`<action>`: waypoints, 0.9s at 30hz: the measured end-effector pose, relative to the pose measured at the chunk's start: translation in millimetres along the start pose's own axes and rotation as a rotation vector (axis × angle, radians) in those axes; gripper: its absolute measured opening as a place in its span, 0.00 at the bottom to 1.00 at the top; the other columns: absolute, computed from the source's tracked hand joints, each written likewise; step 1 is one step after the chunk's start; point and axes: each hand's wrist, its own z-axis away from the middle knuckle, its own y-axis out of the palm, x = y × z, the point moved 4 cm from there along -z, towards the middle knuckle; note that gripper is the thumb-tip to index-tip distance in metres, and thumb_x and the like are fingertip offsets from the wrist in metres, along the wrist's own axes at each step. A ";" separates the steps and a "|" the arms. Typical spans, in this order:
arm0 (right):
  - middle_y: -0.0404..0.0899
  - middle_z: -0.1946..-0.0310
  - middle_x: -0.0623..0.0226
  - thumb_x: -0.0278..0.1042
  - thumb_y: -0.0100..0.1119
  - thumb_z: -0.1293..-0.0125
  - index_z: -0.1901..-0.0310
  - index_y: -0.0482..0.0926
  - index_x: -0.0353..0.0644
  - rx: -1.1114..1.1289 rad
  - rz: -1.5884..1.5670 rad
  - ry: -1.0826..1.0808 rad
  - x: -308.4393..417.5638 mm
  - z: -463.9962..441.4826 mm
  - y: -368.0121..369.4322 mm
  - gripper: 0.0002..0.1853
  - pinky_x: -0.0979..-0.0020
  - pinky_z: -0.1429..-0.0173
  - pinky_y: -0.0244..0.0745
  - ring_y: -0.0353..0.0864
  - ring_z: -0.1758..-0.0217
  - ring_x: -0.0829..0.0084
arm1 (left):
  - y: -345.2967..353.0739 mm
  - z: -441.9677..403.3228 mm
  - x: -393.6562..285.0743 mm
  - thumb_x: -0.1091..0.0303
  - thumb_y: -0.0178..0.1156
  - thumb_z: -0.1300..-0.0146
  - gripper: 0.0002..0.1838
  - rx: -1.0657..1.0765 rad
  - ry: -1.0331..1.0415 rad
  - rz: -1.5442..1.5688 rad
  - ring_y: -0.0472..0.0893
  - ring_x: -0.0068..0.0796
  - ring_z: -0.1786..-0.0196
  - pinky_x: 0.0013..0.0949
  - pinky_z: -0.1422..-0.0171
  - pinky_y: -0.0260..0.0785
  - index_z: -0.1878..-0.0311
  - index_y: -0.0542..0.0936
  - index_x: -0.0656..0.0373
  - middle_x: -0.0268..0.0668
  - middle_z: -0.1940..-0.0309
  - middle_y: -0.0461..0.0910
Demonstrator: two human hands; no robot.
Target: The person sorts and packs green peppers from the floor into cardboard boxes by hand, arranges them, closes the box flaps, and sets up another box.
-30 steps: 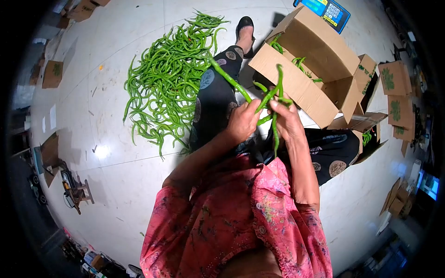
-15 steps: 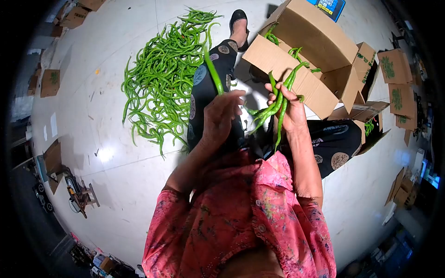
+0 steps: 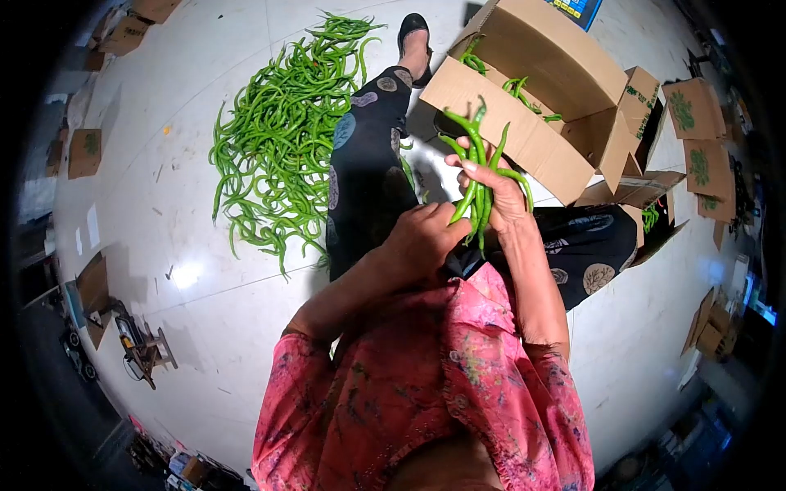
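Observation:
A bunch of long green chili peppers [image 3: 477, 147] is held in my right hand [image 3: 509, 196], its fingers wrapped round the middle. The peppers cross one another, some pointing up and some down. Against the lower ends of the bunch, my left hand [image 3: 422, 241] is closed, its fingertips gripping the end of one pepper. To the left, a big heap of green chili peppers [image 3: 282, 139] is spread over the floor. An open cardboard box [image 3: 512, 131] stands just beyond my right hand, several green peppers [image 3: 524, 94] inside it.
My outstretched leg [image 3: 368, 155] lies between the heap and the box. Another open carton [image 3: 655, 233] with peppers is at the right. A blue scale [image 3: 580, 10] sits behind the box. A small wooden stool [image 3: 147, 348] stands at the left on the pale floor [image 3: 221, 327].
My left hand, which had a single pepper pointing up out of it, has moved right and down to the bunch. The peppers in my right hand now sit more upright and bundled.

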 end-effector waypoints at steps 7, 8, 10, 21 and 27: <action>0.77 0.47 0.49 0.23 0.57 0.39 0.38 0.69 0.43 0.017 -0.448 -0.067 21.2 -3.6 -24.8 0.25 0.65 0.55 0.77 0.76 0.63 0.71 | -121.4 -6.4 -37.1 0.67 0.63 0.45 0.11 -0.548 0.140 0.363 0.77 0.37 0.58 0.39 0.57 0.73 0.59 0.77 0.56 0.37 0.61 0.74; 0.76 0.47 0.49 0.23 0.57 0.39 0.39 0.69 0.43 0.006 -0.451 -0.090 27.6 -3.8 -25.0 0.25 0.65 0.54 0.77 0.76 0.63 0.70 | -143.2 3.1 -44.7 0.67 0.63 0.44 0.12 -0.603 0.202 0.450 0.77 0.37 0.56 0.38 0.56 0.73 0.57 0.76 0.57 0.37 0.59 0.74; 0.76 0.48 0.49 0.22 0.57 0.40 0.39 0.69 0.42 0.088 -0.503 -0.139 42.5 -5.9 -21.2 0.25 0.65 0.53 0.76 0.75 0.61 0.69 | -184.7 26.3 -62.4 0.67 0.63 0.42 0.14 -0.691 0.389 0.618 0.75 0.36 0.51 0.38 0.53 0.74 0.53 0.75 0.59 0.36 0.55 0.73; 0.75 0.44 0.46 0.18 0.54 0.41 0.36 0.65 0.38 0.118 -0.499 -0.290 114.9 -21.2 -34.3 0.28 0.61 0.47 0.80 0.80 0.55 0.64 | -258.9 25.1 -117.4 0.74 0.63 0.44 0.19 -1.214 1.031 0.799 0.74 0.34 0.48 0.36 0.50 0.74 0.48 0.74 0.64 0.38 0.50 0.71; 0.78 0.52 0.45 0.25 0.57 0.37 0.43 0.67 0.34 -0.071 -0.456 -0.434 162.4 -38.7 -43.6 0.21 0.62 0.52 0.83 0.82 0.60 0.60 | -262.3 26.5 -113.1 0.82 0.65 0.55 0.13 -1.056 0.970 1.136 0.74 0.29 0.59 0.32 0.62 0.73 0.64 0.76 0.61 0.33 0.56 0.68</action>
